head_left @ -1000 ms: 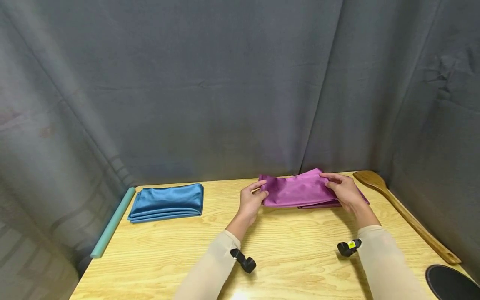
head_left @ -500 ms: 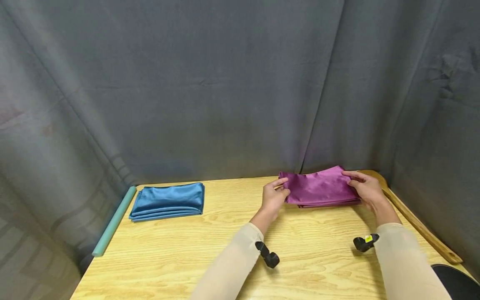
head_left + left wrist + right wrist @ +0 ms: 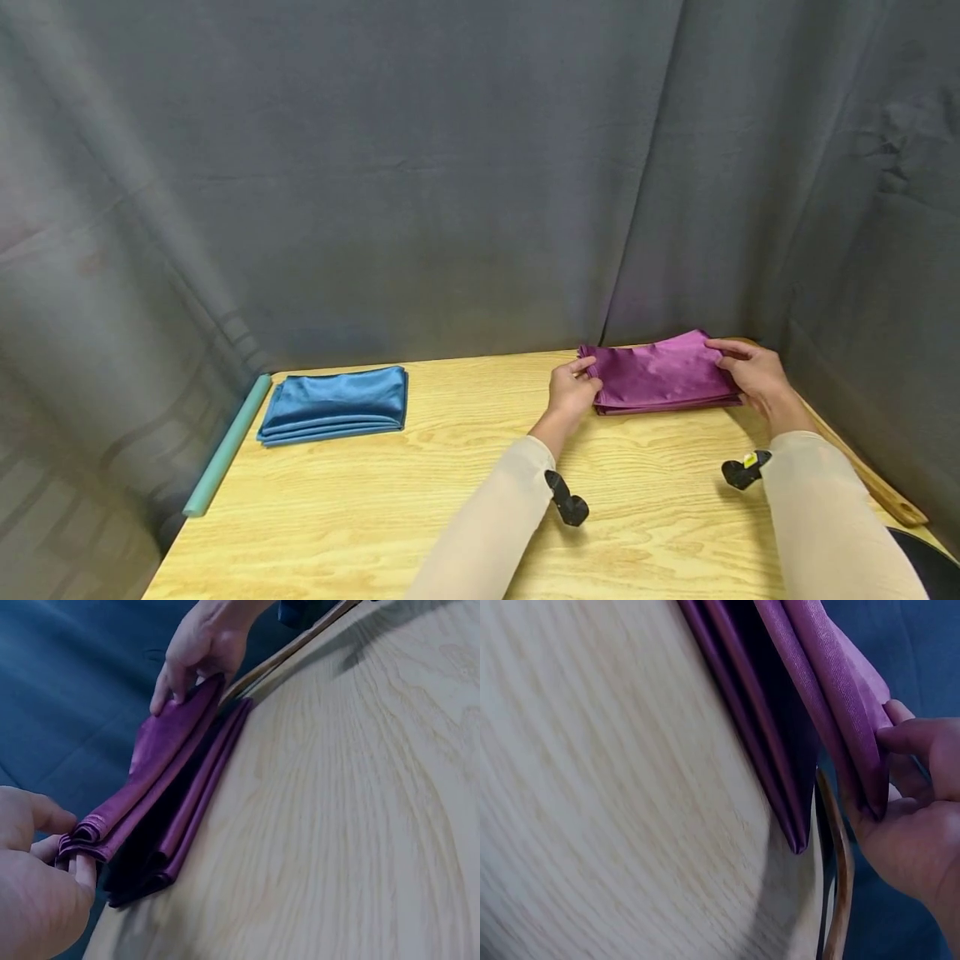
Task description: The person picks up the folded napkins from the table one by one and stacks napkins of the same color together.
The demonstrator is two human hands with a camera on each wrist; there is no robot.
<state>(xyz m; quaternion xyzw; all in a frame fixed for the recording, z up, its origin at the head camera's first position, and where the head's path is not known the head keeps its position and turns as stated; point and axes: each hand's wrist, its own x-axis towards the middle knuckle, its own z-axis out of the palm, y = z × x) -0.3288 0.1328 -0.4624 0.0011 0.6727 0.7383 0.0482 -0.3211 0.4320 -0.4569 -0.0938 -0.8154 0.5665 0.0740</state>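
A folded, shiny purple cloth point(image 3: 660, 375) hangs just above the back right of the table between my two hands. My left hand point(image 3: 567, 396) pinches its left end between thumb and fingers, and several layered edges show there. At the opposite end my right hand point(image 3: 759, 379) grips the cloth with the thumb in front. Directly beneath lies another folded purple stack point(image 3: 214, 769), with a gap between it and the raised cloth in both wrist views. Whether the two are joined is hidden.
A folded blue cloth point(image 3: 337, 404) lies at the back left, beside a teal rod point(image 3: 228, 446) along the left edge. A wooden spoon point(image 3: 877, 483) runs down the right edge, partly behind the right arm. A black rounded object point(image 3: 933, 567) shows at lower right.
Both hands have moved right with the upper purple cloth, which now sits more squarely over the lower purple stack. The right hand now covers the spoon's head. The blue cloth stays put.
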